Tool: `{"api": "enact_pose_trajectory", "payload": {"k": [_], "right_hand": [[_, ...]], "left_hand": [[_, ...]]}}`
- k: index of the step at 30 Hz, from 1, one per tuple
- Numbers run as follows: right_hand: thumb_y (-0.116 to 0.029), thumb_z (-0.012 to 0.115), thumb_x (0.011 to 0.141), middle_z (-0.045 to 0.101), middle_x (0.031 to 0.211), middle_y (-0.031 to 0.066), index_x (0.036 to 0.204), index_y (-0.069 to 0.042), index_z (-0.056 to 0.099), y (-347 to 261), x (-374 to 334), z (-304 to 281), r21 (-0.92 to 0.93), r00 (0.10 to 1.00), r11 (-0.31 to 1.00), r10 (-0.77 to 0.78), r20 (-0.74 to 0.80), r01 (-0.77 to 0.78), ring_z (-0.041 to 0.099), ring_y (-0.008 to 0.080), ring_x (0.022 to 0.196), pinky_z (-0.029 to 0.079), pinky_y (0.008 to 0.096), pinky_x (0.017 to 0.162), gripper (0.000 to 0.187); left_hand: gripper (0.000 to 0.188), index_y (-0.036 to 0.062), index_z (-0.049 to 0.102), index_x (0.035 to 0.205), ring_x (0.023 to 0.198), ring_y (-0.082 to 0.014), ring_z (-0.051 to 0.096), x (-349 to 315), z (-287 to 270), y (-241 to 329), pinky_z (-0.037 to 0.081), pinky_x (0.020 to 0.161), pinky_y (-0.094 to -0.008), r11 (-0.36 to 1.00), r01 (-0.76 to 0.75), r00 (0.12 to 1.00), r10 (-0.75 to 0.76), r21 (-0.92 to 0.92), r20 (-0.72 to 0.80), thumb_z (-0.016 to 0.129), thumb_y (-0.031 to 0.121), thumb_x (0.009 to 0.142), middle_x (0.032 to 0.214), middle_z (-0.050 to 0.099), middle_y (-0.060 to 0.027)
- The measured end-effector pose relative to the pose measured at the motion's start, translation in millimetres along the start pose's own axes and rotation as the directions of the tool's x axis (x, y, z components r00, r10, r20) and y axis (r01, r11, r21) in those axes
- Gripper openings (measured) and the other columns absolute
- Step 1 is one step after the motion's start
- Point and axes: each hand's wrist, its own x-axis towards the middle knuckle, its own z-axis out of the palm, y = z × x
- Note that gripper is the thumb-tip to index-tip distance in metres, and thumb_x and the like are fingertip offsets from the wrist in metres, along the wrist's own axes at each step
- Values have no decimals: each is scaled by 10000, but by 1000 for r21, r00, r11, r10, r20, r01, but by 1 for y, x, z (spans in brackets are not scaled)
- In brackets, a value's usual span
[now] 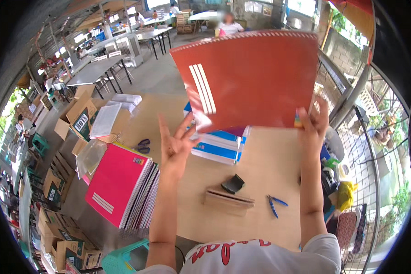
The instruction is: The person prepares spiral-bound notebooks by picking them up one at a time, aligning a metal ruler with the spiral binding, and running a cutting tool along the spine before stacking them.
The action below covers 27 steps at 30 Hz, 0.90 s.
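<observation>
A red spiral-bound notebook is held up over the table, its coil edge at the top and three white label lines on its left side. My right hand grips its lower right corner between thumb and fingers. Beside the lower left corner, my left hand has its fingers spread; a shiny glare there hides whether they touch the cover. Below the notebook, partly covered by it, lie blue-and-white boxes or packs. A stack of spiral notebooks with a pink cover on top sits left of my left forearm.
On the tan table lie blue-handled pliers, a small black piece, a brown wooden block and dark scissors. Cardboard boxes stand at the left, a teal stool below. A person sits beyond.
</observation>
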Motion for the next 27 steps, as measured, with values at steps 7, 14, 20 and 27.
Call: {"api": "enact_pose_trajectory", "payload": {"k": [7, 14, 20, 27], "right_hand": [[-17, 713, 897, 632, 1043, 81, 1140, -50, 460, 7, -170, -37, 12, 984, 986, 167, -68, -167, 632, 112, 866, 508, 218, 686, 353], [73, 614, 935, 608, 1070, 72, 1257, -16, 433, 29, -211, -25, -250, 933, 928, 321, 161, -276, 643, 144, 912, 521, 255, 685, 380], [-28, 689, 891, 610, 701, 202, 951, 14, 662, 48, -200, 6, -623, 845, 747, 472, 251, -232, 582, 232, 584, 488, 337, 607, 78], [98, 655, 741, 723, 1103, 142, 1108, -29, 718, 51, -203, 18, -542, 839, 818, 422, 343, -190, 707, 293, 1008, 561, 338, 886, 394]], "left_hand": [[796, 54, 235, 1554, 1245, -215, 516, -80, -78, -45, 477, 956, -340, 657, 91, 996, -58, 748, -70, 681, 13, 896, 1414, 486, -119], [596, 54, 436, 1460, 1215, -147, 555, -130, -136, -85, 415, 1062, -337, 879, 310, 949, -266, 362, -167, 652, -1, 908, 1346, 580, -51], [614, 55, 446, 1440, 1123, -132, 600, -131, -199, -61, 481, 986, -307, 667, 158, 986, -73, 729, -147, 648, -88, 877, 1224, 634, -40], [260, 62, 537, 1102, 1008, -93, 592, -132, -209, -50, 486, 925, -275, 632, 262, 961, -101, 729, -258, 630, -75, 900, 1001, 596, -3]]}}
